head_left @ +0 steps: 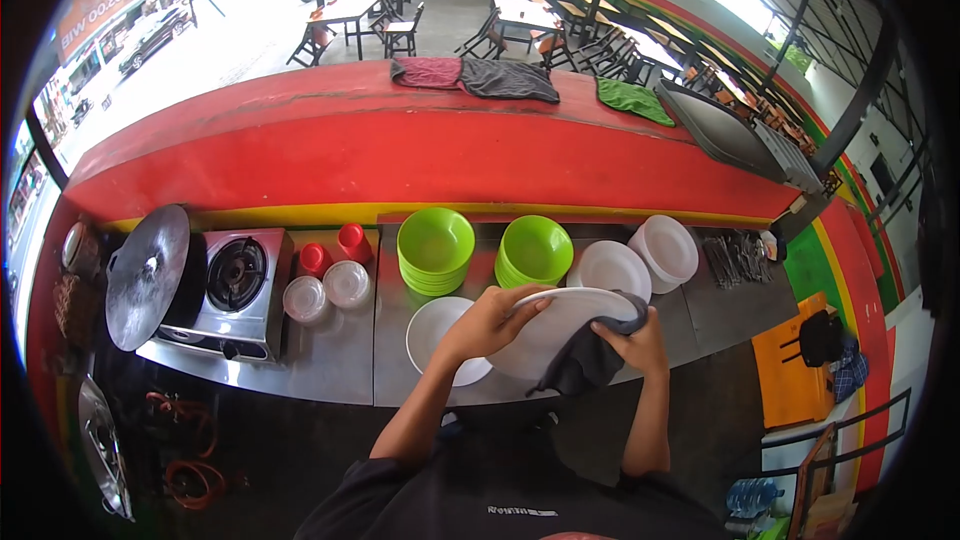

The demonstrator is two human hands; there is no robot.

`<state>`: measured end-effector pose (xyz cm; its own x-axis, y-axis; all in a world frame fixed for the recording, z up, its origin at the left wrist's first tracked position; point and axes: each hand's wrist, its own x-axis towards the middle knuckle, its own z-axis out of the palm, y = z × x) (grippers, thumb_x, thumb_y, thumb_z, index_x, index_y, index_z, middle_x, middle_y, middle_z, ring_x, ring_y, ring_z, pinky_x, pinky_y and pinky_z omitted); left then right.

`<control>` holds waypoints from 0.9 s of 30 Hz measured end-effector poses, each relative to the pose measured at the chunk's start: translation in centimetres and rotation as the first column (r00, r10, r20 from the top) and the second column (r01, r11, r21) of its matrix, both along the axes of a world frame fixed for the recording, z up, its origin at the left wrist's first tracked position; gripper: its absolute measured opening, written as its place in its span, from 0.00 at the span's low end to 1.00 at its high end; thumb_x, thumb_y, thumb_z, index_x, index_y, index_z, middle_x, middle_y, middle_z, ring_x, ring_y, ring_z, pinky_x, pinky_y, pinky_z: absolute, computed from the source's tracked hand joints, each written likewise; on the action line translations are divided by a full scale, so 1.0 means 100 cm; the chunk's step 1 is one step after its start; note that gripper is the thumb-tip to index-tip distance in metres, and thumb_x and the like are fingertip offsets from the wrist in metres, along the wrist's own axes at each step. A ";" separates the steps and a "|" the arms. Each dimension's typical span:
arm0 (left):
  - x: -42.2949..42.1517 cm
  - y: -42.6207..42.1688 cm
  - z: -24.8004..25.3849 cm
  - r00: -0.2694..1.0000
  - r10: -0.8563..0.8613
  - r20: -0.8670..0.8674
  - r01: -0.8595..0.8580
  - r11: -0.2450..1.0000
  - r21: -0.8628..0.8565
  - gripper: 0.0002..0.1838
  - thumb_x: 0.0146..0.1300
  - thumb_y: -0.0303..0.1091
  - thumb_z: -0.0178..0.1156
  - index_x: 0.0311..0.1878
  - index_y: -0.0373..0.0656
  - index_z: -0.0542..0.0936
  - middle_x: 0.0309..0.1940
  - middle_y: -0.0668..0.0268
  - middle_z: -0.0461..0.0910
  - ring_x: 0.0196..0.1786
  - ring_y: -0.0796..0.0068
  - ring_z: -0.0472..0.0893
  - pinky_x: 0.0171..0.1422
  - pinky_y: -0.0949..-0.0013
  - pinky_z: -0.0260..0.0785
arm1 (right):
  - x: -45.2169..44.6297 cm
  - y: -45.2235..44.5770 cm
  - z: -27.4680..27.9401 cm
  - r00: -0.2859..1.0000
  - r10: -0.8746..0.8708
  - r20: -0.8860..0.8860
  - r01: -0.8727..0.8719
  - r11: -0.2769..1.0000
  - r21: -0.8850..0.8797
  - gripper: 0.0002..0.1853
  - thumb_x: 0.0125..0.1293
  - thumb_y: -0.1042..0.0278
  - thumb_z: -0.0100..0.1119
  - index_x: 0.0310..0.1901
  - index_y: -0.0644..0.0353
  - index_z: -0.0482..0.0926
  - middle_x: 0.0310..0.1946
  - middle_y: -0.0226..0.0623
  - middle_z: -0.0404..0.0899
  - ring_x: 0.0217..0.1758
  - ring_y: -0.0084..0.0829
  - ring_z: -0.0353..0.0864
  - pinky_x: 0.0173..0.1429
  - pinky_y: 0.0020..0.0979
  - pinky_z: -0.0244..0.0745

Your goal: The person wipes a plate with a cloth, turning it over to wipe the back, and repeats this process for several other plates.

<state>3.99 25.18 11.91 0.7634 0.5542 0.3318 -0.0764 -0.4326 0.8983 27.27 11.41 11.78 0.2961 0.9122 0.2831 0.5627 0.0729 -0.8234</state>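
Tilted in front of me above the steel counter is a white plate [525, 348]. My left hand [488, 324] grips its left side, thumb near the rim. A dark grey cloth [585, 358] is bunched in my right hand [637, 342], which presses it around the plate's right edge; part of the cloth hangs down across the plate. Another white plate [428, 328] lies on the counter, partly behind my left forearm. Beyond my hands stand two stacks of green bowls, one on the left [435, 240] and one nearer the middle [537, 250].
White dishes [612, 268] and stacked white bowls [668, 248] stand right of the green bowls, then a pile of cutlery [736, 260]. Leftward are red cups [315, 260], a gas stove [232, 290] and a large wok [150, 278]. A red ledge [450, 145] runs behind the counter.
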 end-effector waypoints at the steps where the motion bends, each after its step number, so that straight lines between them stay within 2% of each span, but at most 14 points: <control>1: 0.003 -0.001 -0.006 0.993 0.042 0.110 -0.046 0.998 0.030 0.15 0.75 0.36 0.55 0.54 0.33 0.80 0.30 0.49 0.83 0.30 0.60 0.83 0.40 0.64 0.72 | -0.008 0.007 0.004 0.999 -0.042 0.032 0.040 0.997 0.066 0.18 0.55 0.70 0.75 0.45 0.70 0.83 0.36 0.43 0.87 0.41 0.29 0.85 0.50 0.33 0.79; 2: 0.002 -0.004 -0.007 0.990 0.085 0.109 -0.087 0.996 0.015 0.15 0.75 0.36 0.55 0.54 0.33 0.80 0.29 0.50 0.82 0.29 0.63 0.81 0.39 0.65 0.72 | -0.013 0.012 0.006 0.994 -0.086 0.062 0.077 0.988 0.135 0.18 0.55 0.69 0.75 0.45 0.70 0.83 0.36 0.43 0.87 0.40 0.30 0.86 0.49 0.33 0.79; 3: 0.002 -0.005 -0.007 0.986 0.128 0.110 -0.129 0.992 0.006 0.15 0.75 0.36 0.55 0.54 0.33 0.80 0.28 0.51 0.82 0.27 0.65 0.80 0.38 0.66 0.71 | -0.014 0.017 0.006 0.990 -0.112 0.081 0.101 0.987 0.123 0.22 0.55 0.65 0.77 0.46 0.71 0.81 0.41 0.49 0.85 0.45 0.39 0.85 0.52 0.38 0.78; 5: 0.004 -0.012 -0.009 0.966 0.217 0.143 -0.212 0.976 -0.051 0.16 0.76 0.37 0.55 0.53 0.32 0.80 0.23 0.55 0.78 0.25 0.78 0.73 0.33 0.69 0.67 | -0.011 0.032 -0.024 0.923 -0.280 0.263 0.213 0.943 0.256 0.26 0.56 0.64 0.77 0.50 0.72 0.78 0.47 0.54 0.81 0.52 0.48 0.80 0.58 0.44 0.73; 6: 0.006 -0.018 -0.011 0.949 0.277 0.150 -0.265 0.960 -0.091 0.15 0.76 0.36 0.55 0.53 0.32 0.81 0.22 0.54 0.75 0.23 0.78 0.71 0.31 0.69 0.65 | -0.014 0.036 -0.031 0.866 -0.367 0.338 0.258 0.909 0.328 0.28 0.56 0.63 0.77 0.53 0.72 0.77 0.50 0.56 0.79 0.55 0.52 0.77 0.60 0.46 0.70; 7: 0.010 -0.022 -0.013 0.929 0.335 0.157 -0.317 0.940 -0.129 0.15 0.75 0.36 0.56 0.52 0.32 0.81 0.20 0.53 0.73 0.22 0.78 0.70 0.29 0.69 0.63 | -0.023 0.043 -0.034 0.777 -0.425 0.463 0.200 0.865 0.460 0.30 0.63 0.61 0.71 0.59 0.71 0.72 0.60 0.60 0.71 0.63 0.61 0.66 0.67 0.55 0.58; 8: 0.014 -0.028 -0.016 0.905 0.393 0.162 -0.367 0.915 -0.168 0.14 0.75 0.35 0.56 0.52 0.32 0.81 0.19 0.52 0.70 0.21 0.78 0.69 0.27 0.68 0.62 | -0.028 0.047 -0.039 0.775 -0.376 0.508 0.146 0.889 0.434 0.29 0.65 0.61 0.68 0.60 0.70 0.71 0.61 0.60 0.70 0.65 0.62 0.65 0.68 0.57 0.57; 10: 0.024 -0.038 -0.026 0.838 0.517 0.175 -0.466 0.844 -0.266 0.18 0.77 0.40 0.54 0.51 0.32 0.81 0.19 0.63 0.68 0.25 0.84 0.66 0.28 0.70 0.60 | -0.036 0.059 -0.049 0.760 -0.269 0.592 0.033 0.926 0.377 0.27 0.69 0.62 0.62 0.63 0.69 0.69 0.63 0.61 0.67 0.67 0.63 0.62 0.68 0.60 0.53; 13: 0.030 -0.044 -0.031 0.745 0.656 0.123 -0.555 0.710 -0.433 0.20 0.78 0.43 0.52 0.52 0.34 0.81 0.25 0.76 0.69 0.30 0.86 0.64 0.31 0.74 0.59 | -0.072 0.071 -0.050 0.781 0.094 0.617 -0.239 0.958 0.157 0.28 0.68 0.60 0.57 0.68 0.60 0.67 0.71 0.55 0.62 0.77 0.59 0.53 0.78 0.64 0.39; 16: 0.017 -0.027 -0.046 0.665 0.721 0.195 -0.564 0.657 -0.501 0.23 0.79 0.44 0.51 0.53 0.30 0.81 0.30 0.76 0.74 0.35 0.86 0.69 0.38 0.76 0.64 | -0.098 0.063 -0.059 0.776 0.335 0.535 -0.442 0.894 0.080 0.27 0.69 0.57 0.56 0.66 0.59 0.70 0.71 0.55 0.62 0.77 0.56 0.55 0.79 0.61 0.41; 17: 0.015 -0.022 -0.048 0.612 0.754 0.238 -0.583 0.634 -0.508 0.23 0.79 0.45 0.51 0.53 0.29 0.80 0.36 0.70 0.81 0.41 0.83 0.75 0.48 0.75 0.69 | -0.101 0.059 -0.063 0.758 0.379 0.531 -0.485 0.872 0.070 0.27 0.69 0.56 0.57 0.65 0.59 0.71 0.70 0.54 0.64 0.76 0.55 0.57 0.79 0.59 0.43; 19: 0.008 -0.018 -0.042 0.534 0.789 0.305 -0.598 0.607 -0.524 0.22 0.78 0.44 0.52 0.54 0.30 0.80 0.37 0.69 0.81 0.42 0.83 0.74 0.48 0.75 0.69 | -0.104 0.050 -0.070 0.714 0.467 0.521 -0.572 0.819 0.049 0.27 0.68 0.55 0.59 0.64 0.60 0.72 0.69 0.52 0.67 0.75 0.53 0.61 0.79 0.56 0.46; 22: 0.001 -0.013 -0.040 0.499 0.803 0.325 -0.604 0.591 -0.535 0.22 0.78 0.44 0.52 0.57 0.32 0.79 0.43 0.65 0.82 0.47 0.81 0.76 0.54 0.74 0.70 | -0.098 0.040 -0.068 0.704 0.469 0.533 -0.586 0.808 0.063 0.27 0.67 0.54 0.62 0.63 0.61 0.73 0.66 0.50 0.70 0.72 0.50 0.66 0.78 0.52 0.51; 27: 0.021 -0.011 -0.033 0.555 0.755 0.349 -0.584 0.652 -0.484 0.22 0.79 0.43 0.51 0.62 0.33 0.75 0.48 0.64 0.82 0.51 0.81 0.76 0.57 0.74 0.69 | -0.036 0.051 -0.134 0.800 0.207 0.563 -0.438 0.843 0.312 0.30 0.51 0.60 0.77 0.55 0.60 0.79 0.59 0.46 0.75 0.65 0.56 0.70 0.72 0.57 0.59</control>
<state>6.09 24.03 8.56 -0.0969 0.9595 0.2646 -0.3222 -0.2818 0.9038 23.66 16.50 -1.67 -0.2785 0.6900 0.6680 0.7559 0.5866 -0.2907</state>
